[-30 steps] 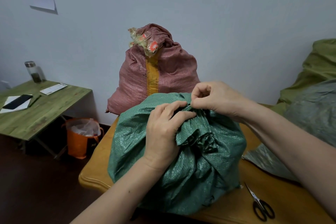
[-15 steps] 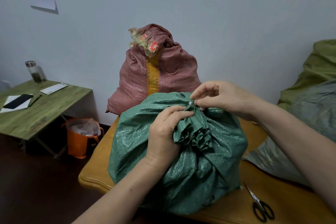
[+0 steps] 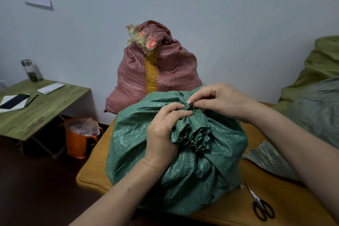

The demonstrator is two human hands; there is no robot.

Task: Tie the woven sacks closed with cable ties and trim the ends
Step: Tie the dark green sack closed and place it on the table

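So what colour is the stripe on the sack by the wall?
Yellow-orange stripe; head view.

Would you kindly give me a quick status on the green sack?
Left hand grips green sack neck. Right hand pinches cable tie. Scissors idle, nothing blocking.

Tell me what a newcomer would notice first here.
The big green sack fills the middle, sitting on the tan table. The left hand grips its bunched neck while the right hand pinches a small white tie at the top. Behind it stands a pink sack, and black scissors lie on the table at lower right.
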